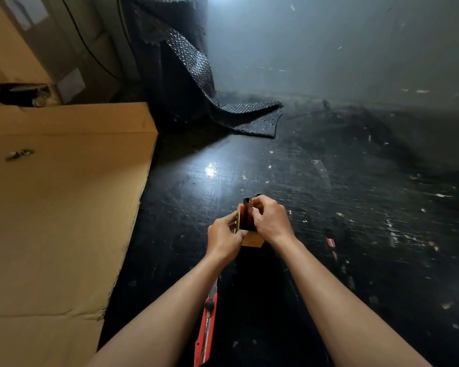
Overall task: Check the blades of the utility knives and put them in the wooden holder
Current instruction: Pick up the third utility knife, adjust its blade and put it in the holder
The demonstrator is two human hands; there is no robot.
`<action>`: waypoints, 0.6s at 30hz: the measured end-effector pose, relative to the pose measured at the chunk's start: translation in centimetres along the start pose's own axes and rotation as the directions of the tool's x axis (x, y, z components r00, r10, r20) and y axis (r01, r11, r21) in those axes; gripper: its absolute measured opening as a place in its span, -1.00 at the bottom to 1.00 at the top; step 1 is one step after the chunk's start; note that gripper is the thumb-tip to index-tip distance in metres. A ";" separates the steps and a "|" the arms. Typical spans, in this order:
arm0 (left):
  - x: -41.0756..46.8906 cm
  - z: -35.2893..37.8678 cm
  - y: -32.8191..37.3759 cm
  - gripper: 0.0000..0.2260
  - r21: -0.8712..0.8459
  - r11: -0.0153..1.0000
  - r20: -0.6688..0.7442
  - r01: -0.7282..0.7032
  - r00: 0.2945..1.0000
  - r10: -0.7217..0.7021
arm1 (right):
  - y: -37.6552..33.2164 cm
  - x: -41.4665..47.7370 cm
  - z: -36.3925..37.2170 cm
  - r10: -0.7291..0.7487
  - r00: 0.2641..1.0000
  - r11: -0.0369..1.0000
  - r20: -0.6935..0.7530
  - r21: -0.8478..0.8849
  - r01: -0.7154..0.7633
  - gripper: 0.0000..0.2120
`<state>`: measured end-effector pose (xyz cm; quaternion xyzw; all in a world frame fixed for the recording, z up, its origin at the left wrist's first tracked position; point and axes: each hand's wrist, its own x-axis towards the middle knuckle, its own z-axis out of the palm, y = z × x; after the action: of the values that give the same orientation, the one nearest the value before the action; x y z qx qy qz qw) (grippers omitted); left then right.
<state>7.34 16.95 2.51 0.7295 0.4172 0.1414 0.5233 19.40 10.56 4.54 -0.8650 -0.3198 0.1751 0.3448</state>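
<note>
A small wooden holder (252, 240) stands on the dark floor in the middle of the view. A red and black utility knife (245, 215) stands upright in it, its black end sticking out on top. My left hand (223, 235) grips the holder's left side. My right hand (269, 219) is closed around the knife from the right; its fingers hide most of the knife's far side. A second red utility knife (206, 327) lies on the floor between my forearms, its blade extended and pointing away from me.
A large flat cardboard box (64, 207) fills the left side, close to my left arm. A roll of black bubble wrap (196, 75) stands behind, its loose end trailing across the floor. The dark floor (355, 207) is scuffed and speckled with small scraps.
</note>
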 end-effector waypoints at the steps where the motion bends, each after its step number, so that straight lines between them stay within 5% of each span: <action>1: 0.0 0.0 -0.1 -0.53 -0.003 1.000 -0.002 0.000 1.000 0.000 | -0.1 0.0 -0.1 -0.008 1.000 1.000 -0.015 0.010 0.008 -0.83; 10: -1.6 -0.8 0.0 -0.51 0.056 0.998 -0.057 -0.022 0.998 0.025 | -1.0 -2.2 -2.0 -0.107 0.989 0.994 -0.106 -0.033 0.104 -0.71; 18: -7.1 -3.3 -3.0 -0.62 0.235 0.967 -0.058 -0.098 0.992 0.114 | -0.8 -7.8 -0.8 -0.095 0.993 0.991 0.071 -0.088 0.101 -0.76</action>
<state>-0.52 14.04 2.83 0.8013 0.4097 0.1455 0.4111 13.79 5.37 6.30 -0.8568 -0.3809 0.1719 0.3022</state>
